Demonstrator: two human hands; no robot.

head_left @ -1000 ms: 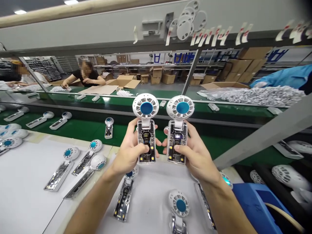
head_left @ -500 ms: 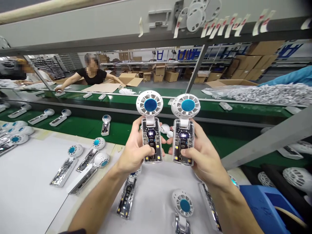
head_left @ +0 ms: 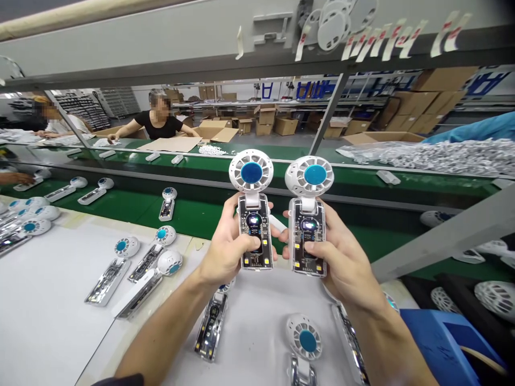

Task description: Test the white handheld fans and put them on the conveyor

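Observation:
I hold two small hand fans upright side by side above the white work mat. My left hand grips the left fan by its clear handle, thumb pressed on the front. My right hand grips the right fan the same way. Each fan has a white round head with a blue centre. Small lights glow inside both clear handles.
Several more fans lie flat on the mat, one under my left wrist and another near the front edge. A green conveyor belt carries fans behind the mat. A blue bin sits lower right. Two people work across the belt.
Both fans stayed in my hands and shifted slightly right in view. The display inside the left fan's handle changed from digits to a small glowing light.

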